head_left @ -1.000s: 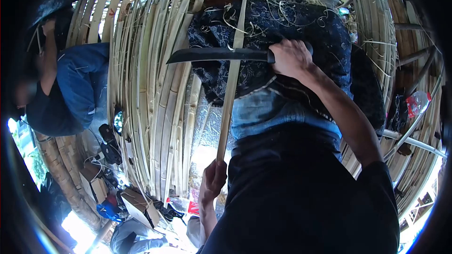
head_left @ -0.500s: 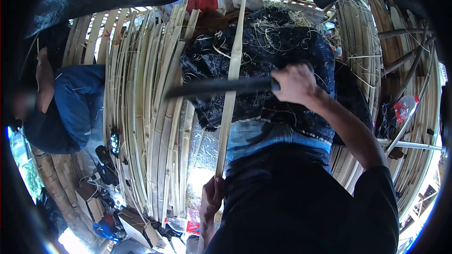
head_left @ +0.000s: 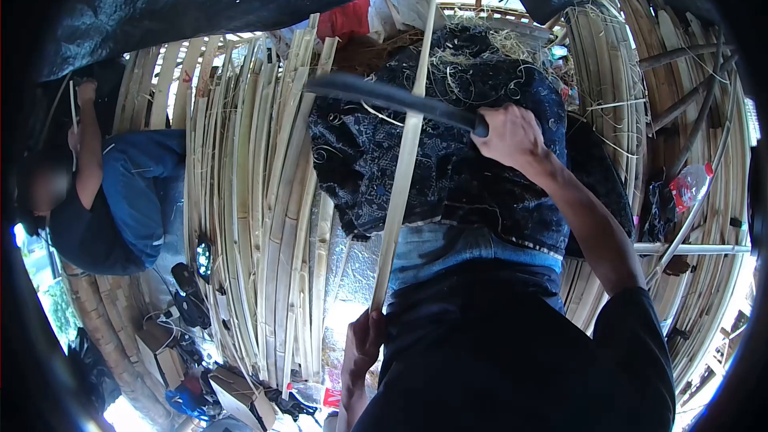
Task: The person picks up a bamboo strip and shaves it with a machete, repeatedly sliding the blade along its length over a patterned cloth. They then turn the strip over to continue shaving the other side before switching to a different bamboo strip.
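Observation:
My right hand [head_left: 512, 134] is closed round the dark handle of a machete [head_left: 384, 98]. Its long blade points left and lies across a pale bamboo strip [head_left: 406, 160], overlapping it near a node. Down by my left hip, my left hand [head_left: 366, 336] grips the strip's lower end, and the strip runs up and away from me past the top of my lap. A dark patterned cloth [head_left: 376, 168] covers my legs over blue jeans, with thin curly shavings [head_left: 456, 72] scattered on its far part.
Long split bamboo slats [head_left: 272, 216] stand packed to my left, and more bamboo [head_left: 612, 72] lines the right. Another person [head_left: 104, 200] sits at the far left. A plastic bottle [head_left: 690, 186] is at right; cardboard boxes [head_left: 242, 396] lie at lower left.
The machete has moved up along the bamboo strip, away from me, and its blade now tilts upward to the left. My left hand keeps its hold on the strip.

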{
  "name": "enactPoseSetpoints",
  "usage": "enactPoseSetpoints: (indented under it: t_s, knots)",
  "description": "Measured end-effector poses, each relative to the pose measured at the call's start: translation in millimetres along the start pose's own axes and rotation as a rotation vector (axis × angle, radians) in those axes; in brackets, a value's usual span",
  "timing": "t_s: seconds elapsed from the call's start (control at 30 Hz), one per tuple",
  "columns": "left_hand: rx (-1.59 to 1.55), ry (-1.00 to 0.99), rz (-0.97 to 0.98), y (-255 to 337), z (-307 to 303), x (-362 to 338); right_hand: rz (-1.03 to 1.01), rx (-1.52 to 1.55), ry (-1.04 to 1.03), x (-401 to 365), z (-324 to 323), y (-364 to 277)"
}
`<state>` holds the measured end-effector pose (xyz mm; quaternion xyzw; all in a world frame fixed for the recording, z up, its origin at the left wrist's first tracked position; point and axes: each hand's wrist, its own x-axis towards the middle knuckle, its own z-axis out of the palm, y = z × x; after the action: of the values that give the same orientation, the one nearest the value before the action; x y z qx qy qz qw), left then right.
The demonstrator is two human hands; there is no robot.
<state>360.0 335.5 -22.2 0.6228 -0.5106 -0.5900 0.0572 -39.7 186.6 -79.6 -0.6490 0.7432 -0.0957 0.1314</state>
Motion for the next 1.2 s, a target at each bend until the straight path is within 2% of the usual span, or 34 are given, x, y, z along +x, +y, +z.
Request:
enactPoseSetpoints:
  t_s: [0.07,0.17,0.2,0.27,0.4,0.43,0.47,0.53,0.6,0.9,1.0,1.13,1.2]
  knots:
    - [0.037,-0.023,-0.017,2,-2,-3,-0.016,-0.011,0.086,1,-6,-5]
    - [-0.021,-0.006,-0.031,7,-4,0,-0.143,0.005,-0.096,-18,-17,-25]
    - [-0.075,-0.017,-0.036,8,-4,6,-0.245,0.017,-0.091,-21,-8,-24]
    - [-0.086,0.004,-0.009,18,-1,21,-0.303,-0.064,-0.103,-25,-10,-36]
    - [-0.127,-0.005,0.066,53,4,56,-0.263,0.012,-0.16,-29,-9,-55]
    - [0.038,0.087,0.296,55,12,67,-0.267,0.061,-0.161,-31,-8,-58]
    - [0.04,0.087,0.304,60,15,74,-0.272,0.11,-0.16,-33,-7,-61]
    - [-0.272,-0.053,0.088,88,16,85,-0.309,0.124,-0.119,-38,-8,-67]
    - [-0.275,-0.027,0.076,99,25,91,-0.295,0.09,-0.153,-44,-4,-70]
    - [-0.489,-0.181,-0.044,94,35,85,-0.313,0.12,-0.226,-71,0,-70]
    - [-0.476,-0.13,0.038,85,43,88,-0.313,0.103,-0.264,-76,6,-72]
    - [-0.394,-0.082,0.025,92,41,87,-0.317,0.048,-0.332,-68,18,-70]
    - [-0.411,-0.103,-0.107,90,33,83,-0.3,0.04,-0.373,-70,20,-76]
